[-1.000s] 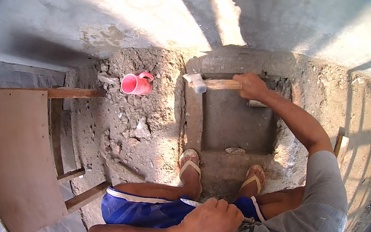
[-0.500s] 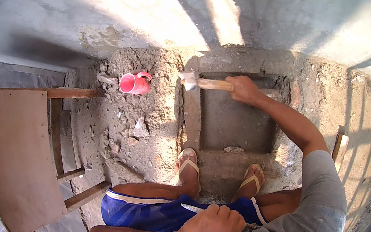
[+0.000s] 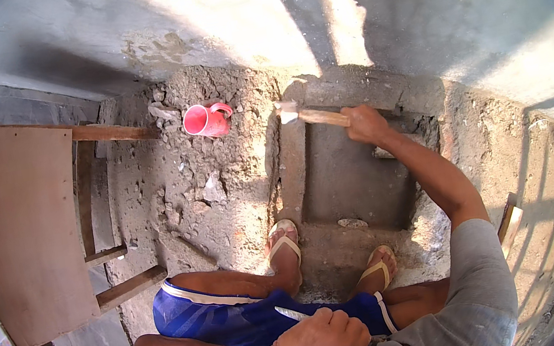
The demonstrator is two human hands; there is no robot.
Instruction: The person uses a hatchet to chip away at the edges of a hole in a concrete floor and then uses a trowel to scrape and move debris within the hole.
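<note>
My right hand (image 3: 365, 123) is closed round the wooden handle of a hammer (image 3: 323, 118). Its metal head, slightly blurred, is over the far left corner of a square recess (image 3: 346, 176) in the rough concrete floor. Close to my body, above my lap, my left hand (image 3: 321, 343) is wrapped round a thin grey metal rod (image 3: 290, 313); the rod's end sticks out past the thumb side and the rest is mostly hidden. It looks ridged, and I cannot tell whether it is a chisel. The hammer and the rod are far apart.
A pink mug (image 3: 208, 120) lies tipped among rubble left of the recess. A wooden bench-like piece (image 3: 26, 234) stands at the left. Loose stones (image 3: 213, 187) and a wood offcut (image 3: 511, 226) lie about. A pale wall (image 3: 210, 24) rises at the far side.
My right hand and the hammer have shifted slightly farther away from me. The whole view has moved a little. My left hand keeps the rod over my lap.
</note>
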